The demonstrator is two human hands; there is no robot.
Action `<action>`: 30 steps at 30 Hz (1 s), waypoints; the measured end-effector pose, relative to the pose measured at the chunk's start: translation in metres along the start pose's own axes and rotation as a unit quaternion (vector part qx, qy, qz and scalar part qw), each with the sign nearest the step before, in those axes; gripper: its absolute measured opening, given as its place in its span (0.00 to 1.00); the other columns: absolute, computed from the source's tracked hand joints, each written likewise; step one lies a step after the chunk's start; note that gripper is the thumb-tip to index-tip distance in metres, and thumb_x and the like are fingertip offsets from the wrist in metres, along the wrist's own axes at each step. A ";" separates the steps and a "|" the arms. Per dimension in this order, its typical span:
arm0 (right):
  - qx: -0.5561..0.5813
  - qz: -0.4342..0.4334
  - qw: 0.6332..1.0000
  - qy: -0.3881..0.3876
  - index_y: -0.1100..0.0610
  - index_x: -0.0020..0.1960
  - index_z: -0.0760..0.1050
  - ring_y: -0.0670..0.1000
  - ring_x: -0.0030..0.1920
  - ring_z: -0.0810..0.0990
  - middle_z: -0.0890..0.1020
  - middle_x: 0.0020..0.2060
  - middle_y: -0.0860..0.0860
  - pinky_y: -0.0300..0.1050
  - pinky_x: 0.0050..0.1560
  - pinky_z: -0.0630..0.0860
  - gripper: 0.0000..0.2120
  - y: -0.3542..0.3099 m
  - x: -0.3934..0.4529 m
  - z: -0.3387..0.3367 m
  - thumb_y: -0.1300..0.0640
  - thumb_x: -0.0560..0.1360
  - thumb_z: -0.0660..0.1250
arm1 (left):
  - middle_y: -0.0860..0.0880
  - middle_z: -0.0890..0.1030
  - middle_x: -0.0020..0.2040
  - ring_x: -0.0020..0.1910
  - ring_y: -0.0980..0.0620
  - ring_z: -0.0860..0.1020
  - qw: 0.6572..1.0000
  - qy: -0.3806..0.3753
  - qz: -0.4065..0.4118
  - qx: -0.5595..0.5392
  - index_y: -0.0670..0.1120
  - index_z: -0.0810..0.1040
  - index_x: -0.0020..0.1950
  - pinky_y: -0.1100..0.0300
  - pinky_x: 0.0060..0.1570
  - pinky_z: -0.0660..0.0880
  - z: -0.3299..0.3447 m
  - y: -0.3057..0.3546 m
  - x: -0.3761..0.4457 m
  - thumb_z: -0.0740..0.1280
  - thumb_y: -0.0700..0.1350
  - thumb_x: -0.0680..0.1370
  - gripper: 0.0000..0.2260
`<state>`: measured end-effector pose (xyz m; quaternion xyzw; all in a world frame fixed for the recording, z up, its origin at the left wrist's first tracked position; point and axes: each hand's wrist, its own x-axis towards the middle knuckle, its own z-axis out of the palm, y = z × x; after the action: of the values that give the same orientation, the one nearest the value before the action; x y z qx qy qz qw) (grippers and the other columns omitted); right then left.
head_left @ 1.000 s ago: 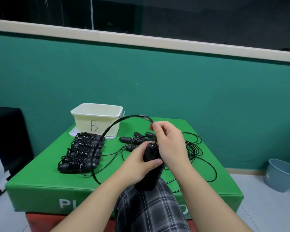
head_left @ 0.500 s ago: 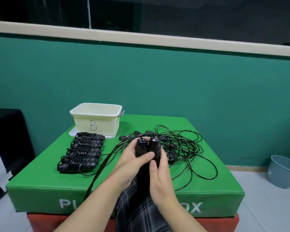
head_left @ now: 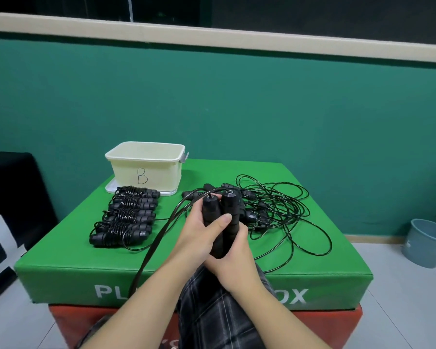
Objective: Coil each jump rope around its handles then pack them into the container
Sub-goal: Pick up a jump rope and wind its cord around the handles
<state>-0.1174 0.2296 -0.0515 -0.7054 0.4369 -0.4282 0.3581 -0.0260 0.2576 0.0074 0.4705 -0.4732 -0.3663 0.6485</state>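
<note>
At centre frame the two black foam-covered jump rope handles (head_left: 220,220) now stand upright and side by side, tips away from the camera. A second ago they were bunched lower in the lap with the right hand lifting a loop of cord above them; that loop is gone. The left hand (head_left: 199,234) wraps the pair, its thumb laid across both handles, a closed grip on them. The right hand (head_left: 233,258) has dropped from the cord to cup the lower ends, fingers curled about them. The thin black cord (head_left: 159,238) leaves the handle tips, arcs left and hangs down over the front edge of the green padded surface (head_left: 61,268). Judgement: handles are aligned, winding not yet begun. Four coiled black ropes (head_left: 125,217) lie in a row at left, before the cream plastic container marked B (head_left: 146,167), none visibly packed. A tangle of uncoiled black ropes (head_left: 275,210) remains at right.
</note>
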 end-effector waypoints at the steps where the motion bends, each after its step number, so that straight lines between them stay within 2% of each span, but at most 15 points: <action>1: -0.015 0.004 1.000 0.003 0.38 0.57 0.57 0.46 0.54 0.78 0.77 0.54 0.43 0.49 0.53 0.77 0.37 0.000 0.001 0.000 0.39 0.55 0.74 | 0.55 0.82 0.49 0.46 0.63 0.79 1.000 0.004 0.002 0.026 0.54 0.74 0.56 0.71 0.46 0.73 -0.001 0.002 -0.001 0.69 0.37 0.75 0.15; 6: -0.106 -0.011 0.994 0.024 0.49 0.60 0.64 0.49 0.55 0.74 0.72 0.48 0.44 0.48 0.54 0.74 0.38 -0.002 0.000 -0.002 0.40 0.55 0.73 | 0.62 0.79 0.47 0.43 0.72 0.75 0.989 0.009 0.042 0.143 0.60 0.73 0.51 0.79 0.42 0.68 -0.007 0.016 -0.007 0.70 0.42 0.74 0.13; 9: -0.138 -0.028 0.988 0.057 0.50 0.58 0.69 0.49 0.52 0.75 0.75 0.48 0.43 0.49 0.51 0.75 0.34 0.001 -0.001 0.002 0.38 0.57 0.72 | 0.64 0.75 0.50 0.45 0.76 0.73 0.981 0.000 0.074 0.180 0.61 0.71 0.50 0.82 0.44 0.65 -0.004 0.019 -0.012 0.69 0.41 0.76 0.15; 12: -0.113 -0.031 0.989 0.090 0.53 0.55 0.72 0.51 0.49 0.73 0.75 0.47 0.46 0.48 0.48 0.74 0.28 0.004 0.000 0.010 0.41 0.61 0.70 | 0.64 0.73 0.52 0.50 0.65 0.73 0.963 -0.020 0.083 0.255 0.62 0.67 0.53 0.79 0.47 0.65 -0.002 0.021 -0.015 0.66 0.47 0.77 0.11; 14: -0.076 -0.026 0.991 0.103 0.54 0.54 0.72 0.52 0.49 0.73 0.74 0.45 0.47 0.47 0.48 0.74 0.25 0.003 0.002 0.011 0.46 0.61 0.72 | 0.57 0.76 0.50 0.52 0.55 0.75 0.926 -0.032 0.043 0.375 0.57 0.68 0.55 0.65 0.48 0.70 -0.006 0.030 -0.014 0.61 0.56 0.78 0.08; 16: -0.052 -0.022 0.993 0.106 0.54 0.52 0.71 0.51 0.49 0.72 0.72 0.44 0.45 0.47 0.47 0.73 0.23 0.002 0.005 0.011 0.52 0.60 0.74 | 0.51 0.79 0.45 0.47 0.48 0.77 0.834 -0.058 0.004 0.549 0.48 0.73 0.49 0.57 0.46 0.73 -0.014 0.043 -0.010 0.54 0.63 0.78 0.19; 17: -0.049 -0.021 0.994 0.100 0.54 0.52 0.69 0.50 0.50 0.70 0.71 0.44 0.45 0.46 0.47 0.71 0.24 0.002 0.005 0.010 0.55 0.60 0.75 | 0.50 0.81 0.41 0.43 0.48 0.79 0.804 -0.085 -0.019 0.588 0.46 0.75 0.43 0.57 0.44 0.74 -0.019 0.051 -0.008 0.53 0.64 0.78 0.23; 18: -0.048 -0.022 0.994 0.091 0.53 0.51 0.67 0.49 0.50 0.69 0.70 0.44 0.44 0.44 0.46 0.68 0.24 0.003 0.006 0.010 0.57 0.60 0.75 | 0.50 0.82 0.36 0.39 0.48 0.81 0.802 -0.119 -0.043 0.584 0.45 0.77 0.38 0.60 0.41 0.75 -0.022 0.059 -0.007 0.54 0.63 0.78 0.25; 20: -0.052 -0.042 0.994 0.083 0.53 0.52 0.68 0.50 0.49 0.69 0.71 0.45 0.45 0.44 0.45 0.68 0.23 0.005 0.006 0.011 0.56 0.60 0.74 | 0.49 0.81 0.30 0.30 0.51 0.80 0.846 -0.177 -0.062 0.500 0.45 0.76 0.31 0.66 0.31 0.73 -0.024 0.074 -0.010 0.59 0.57 0.79 0.23; 23: -0.070 -0.057 0.992 0.084 0.55 0.50 0.70 0.54 0.45 0.72 0.73 0.42 0.50 0.44 0.41 0.69 0.21 0.008 0.008 0.012 0.53 0.59 0.68 | 0.50 0.80 0.28 0.29 0.54 0.77 0.947 -0.143 0.066 0.281 0.45 0.78 0.34 0.62 0.32 0.73 -0.020 0.093 -0.014 0.64 0.46 0.79 0.14; 24: -0.065 -0.055 0.993 0.083 0.55 0.49 0.69 0.54 0.45 0.71 0.72 0.42 0.51 0.44 0.40 0.68 0.20 0.007 0.007 0.012 0.54 0.58 0.68 | 0.52 0.81 0.31 0.32 0.56 0.77 0.952 -0.104 0.148 0.246 0.47 0.78 0.37 0.62 0.36 0.74 -0.022 0.097 -0.012 0.66 0.44 0.78 0.10; 26: -0.065 -0.056 0.993 0.080 0.53 0.49 0.68 0.52 0.46 0.70 0.72 0.43 0.50 0.45 0.42 0.69 0.21 0.004 0.006 0.011 0.55 0.58 0.69 | 0.56 0.81 0.40 0.42 0.61 0.77 0.905 -0.052 0.278 0.318 0.50 0.78 0.44 0.67 0.48 0.72 -0.030 0.101 -0.003 0.68 0.45 0.77 0.02; 27: -0.070 -0.060 0.992 0.081 0.53 0.49 0.68 0.52 0.47 0.70 0.72 0.44 0.50 0.46 0.44 0.70 0.21 0.004 0.004 0.010 0.55 0.59 0.70 | 0.57 0.79 0.45 0.46 0.61 0.75 0.871 -0.047 0.298 0.387 0.51 0.78 0.48 0.66 0.52 0.70 -0.034 0.101 0.001 0.68 0.46 0.77 0.02; 28: -0.072 -0.065 0.992 0.083 0.53 0.49 0.67 0.52 0.47 0.70 0.71 0.45 0.50 0.46 0.45 0.70 0.21 0.004 0.004 0.010 0.56 0.59 0.70 | 0.57 0.77 0.47 0.47 0.61 0.74 0.846 -0.055 0.277 0.453 0.50 0.77 0.52 0.63 0.53 0.70 -0.038 0.099 0.005 0.67 0.48 0.77 0.05; 30: -0.070 -0.071 0.992 0.084 0.54 0.49 0.66 0.51 0.48 0.67 0.69 0.45 0.50 0.46 0.46 0.67 0.20 0.003 0.001 0.010 0.57 0.60 0.69 | 0.55 0.78 0.46 0.37 0.59 0.75 0.831 -0.078 0.143 0.532 0.49 0.76 0.53 0.60 0.41 0.72 -0.044 0.097 0.008 0.62 0.52 0.79 0.09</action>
<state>-0.1093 0.2285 -0.0574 -0.7194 0.4433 -0.4784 0.2389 0.0209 0.2900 0.0977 0.6392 -0.7063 0.0033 0.3041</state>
